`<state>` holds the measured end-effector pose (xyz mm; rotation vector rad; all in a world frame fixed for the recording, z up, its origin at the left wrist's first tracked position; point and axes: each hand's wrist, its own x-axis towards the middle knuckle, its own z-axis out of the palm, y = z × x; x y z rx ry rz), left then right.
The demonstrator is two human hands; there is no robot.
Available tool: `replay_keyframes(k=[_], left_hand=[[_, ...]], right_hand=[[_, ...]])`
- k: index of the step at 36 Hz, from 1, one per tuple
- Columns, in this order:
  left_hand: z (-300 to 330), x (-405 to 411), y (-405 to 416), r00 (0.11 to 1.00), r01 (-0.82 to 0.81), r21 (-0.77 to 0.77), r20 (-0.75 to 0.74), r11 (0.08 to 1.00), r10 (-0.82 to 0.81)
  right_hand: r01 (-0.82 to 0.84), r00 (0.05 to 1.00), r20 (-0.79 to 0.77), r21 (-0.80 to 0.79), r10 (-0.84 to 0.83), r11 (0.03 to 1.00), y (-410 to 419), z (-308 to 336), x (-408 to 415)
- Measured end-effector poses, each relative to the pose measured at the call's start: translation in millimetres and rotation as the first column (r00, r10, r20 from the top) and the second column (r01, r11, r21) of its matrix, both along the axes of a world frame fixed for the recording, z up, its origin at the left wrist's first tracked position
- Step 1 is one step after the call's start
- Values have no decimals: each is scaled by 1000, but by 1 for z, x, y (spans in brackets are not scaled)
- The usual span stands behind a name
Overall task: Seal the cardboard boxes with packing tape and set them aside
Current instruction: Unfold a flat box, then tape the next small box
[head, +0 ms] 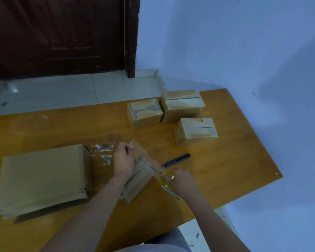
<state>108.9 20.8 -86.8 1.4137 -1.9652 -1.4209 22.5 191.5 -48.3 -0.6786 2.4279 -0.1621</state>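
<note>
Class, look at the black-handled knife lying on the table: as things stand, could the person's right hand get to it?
Probably yes. The knife lies on bare table just beyond the right hand, with nothing between them. But that hand grips the yellow tape roll, so it would likely have to let go first.

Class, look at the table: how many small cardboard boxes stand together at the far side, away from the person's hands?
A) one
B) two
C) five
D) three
D: three small boxes stand grouped at the far side, the left box, the back box and the near box, apart from the box being taped.
</note>
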Motion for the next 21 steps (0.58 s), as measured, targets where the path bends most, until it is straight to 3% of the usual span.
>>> replay_keyframes(k=[5,10,16,21], left_hand=[[-2,-1,-3,999,-36,127,23,991,33],[-10,-5,-19,992,-123,451,78,884,99],[-6,-8,-25,943,27,586,254,810,-215],[-4,-12,-24,916,-9,626,317,780,-244]], right_hand=[[-33,999,1,32,33,999,-4,-12,3],[-58,998,24,47,57,997,-15,-16,5],[-49,999,28,111,46,993,-21,-23,5],[-39,999,13,109,38,993,-23,-25,9]])
